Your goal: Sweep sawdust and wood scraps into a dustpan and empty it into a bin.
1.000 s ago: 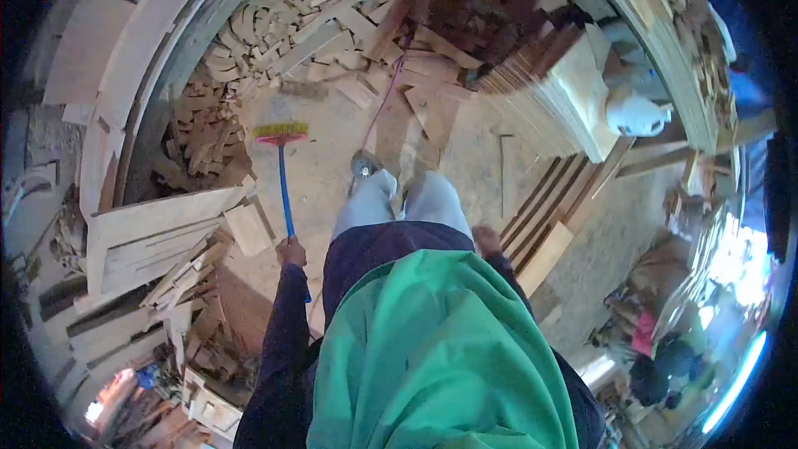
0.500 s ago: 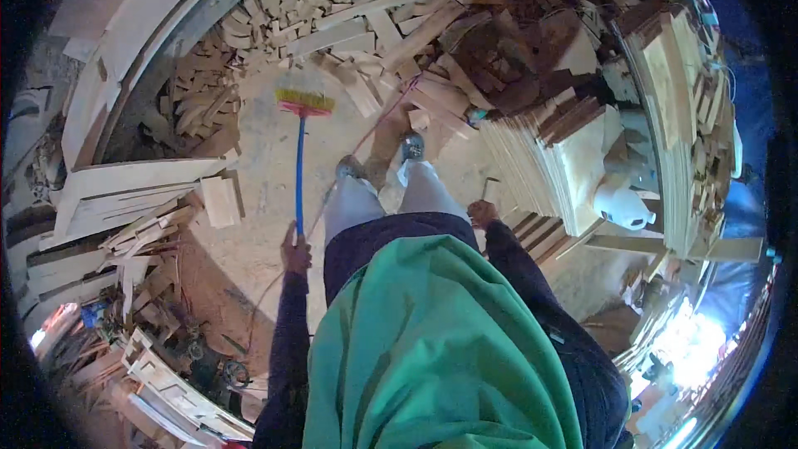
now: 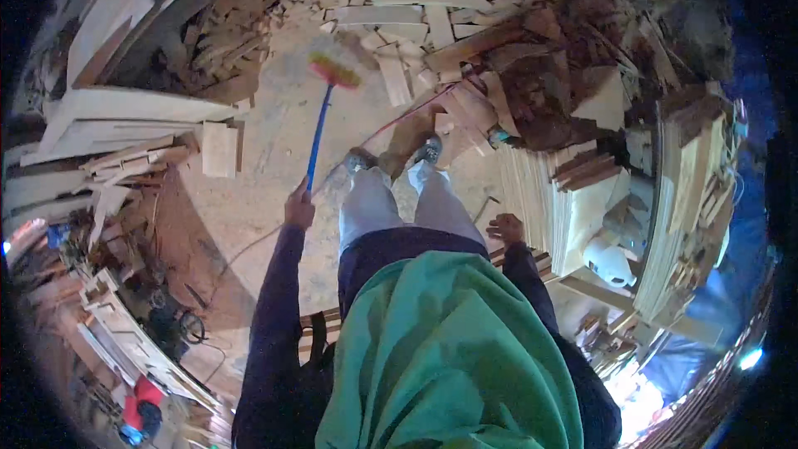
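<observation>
My left hand [image 3: 300, 207] is closed round the blue handle of a broom [image 3: 318, 135]. The broom reaches away from me, its red head and yellow bristles [image 3: 333, 71] close to the floor and smeared by motion. My right hand [image 3: 505, 229] hangs beside my right thigh with its fingers loosely bent and a little apart; I see nothing in it. Just beyond those fingers is a thin dark bent piece [image 3: 487, 206], apart from the hand as far as I can tell. Both my shoes stand on the dusty floor [image 3: 274, 137].
Wood offcuts [image 3: 399, 17] lie heaped at the far side. A reddish cord [image 3: 407, 120] crosses the floor near my shoes. Stacked boards [image 3: 532, 195] and a white jug [image 3: 608, 262] stand at right. Panels [image 3: 137, 108] and a loose board [image 3: 219, 150] are at left.
The broom head has swung a little to the right and farther off, and its handle now leans. My left hand has moved forward with it. The right hand has shifted slightly outward, its fingers loosening.
</observation>
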Demonstrator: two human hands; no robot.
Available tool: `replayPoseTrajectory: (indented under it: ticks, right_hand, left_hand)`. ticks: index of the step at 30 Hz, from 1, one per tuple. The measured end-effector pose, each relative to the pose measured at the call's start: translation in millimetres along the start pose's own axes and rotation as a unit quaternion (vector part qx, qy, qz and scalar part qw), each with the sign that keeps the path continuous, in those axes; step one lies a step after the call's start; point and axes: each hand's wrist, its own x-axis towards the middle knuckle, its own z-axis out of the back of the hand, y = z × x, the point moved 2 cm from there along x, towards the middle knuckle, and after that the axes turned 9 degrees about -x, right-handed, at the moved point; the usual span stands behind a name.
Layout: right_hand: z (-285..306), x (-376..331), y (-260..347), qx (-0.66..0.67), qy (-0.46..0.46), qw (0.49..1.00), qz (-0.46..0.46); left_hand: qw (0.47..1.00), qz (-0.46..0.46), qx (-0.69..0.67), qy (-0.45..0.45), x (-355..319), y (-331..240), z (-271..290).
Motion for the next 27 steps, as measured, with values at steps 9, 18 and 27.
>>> replayPoseTrajectory:
  ticks: [9,18,27]
  right_hand:
    - [-31.6,-11.5,-24.3,-0.221,0.059,0.972,0.048]
    - [-22.9,-20.8,26.8,-0.267,0.013,0.963,-0.025]
    - [-39.6,49.8,58.6,-0.131,0.162,0.978,0.017]
  left_hand:
    - [0.984,0.001,0.165,0.072,70.5,163.3,18.2]
    - [0.890,0.385,0.243,0.015,-169.7,347.2,96.3]
    - [0.915,0.310,-0.012,-0.260,-362.5,390.4,83.5]
